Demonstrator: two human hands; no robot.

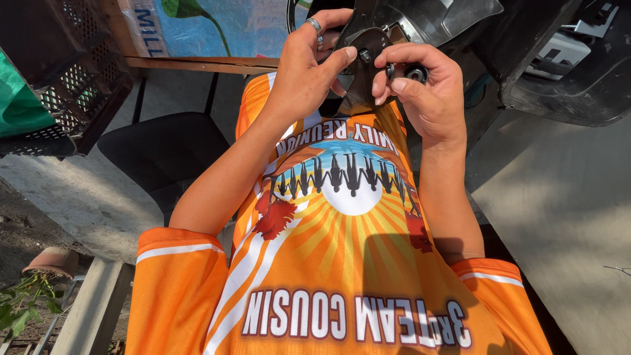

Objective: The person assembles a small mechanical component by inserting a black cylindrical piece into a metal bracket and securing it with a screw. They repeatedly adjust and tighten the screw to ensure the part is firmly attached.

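Pinching a small black ring-shaped bearing (415, 72) between thumb and curled forefinger, my right hand (427, 92) holds it just beside the dark round metal disc (368, 46) at the machine's end. By my judgement the fitting is only begun: the bearing is not yet seated, and it remains apart from the disc's centre bolt. My left hand (305, 72) steadies that disc, fingers closed round its rim, thumb tip pressed against its face, a silver ring (315, 25) on one finger. Everything sits above my orange shirt (328, 263).
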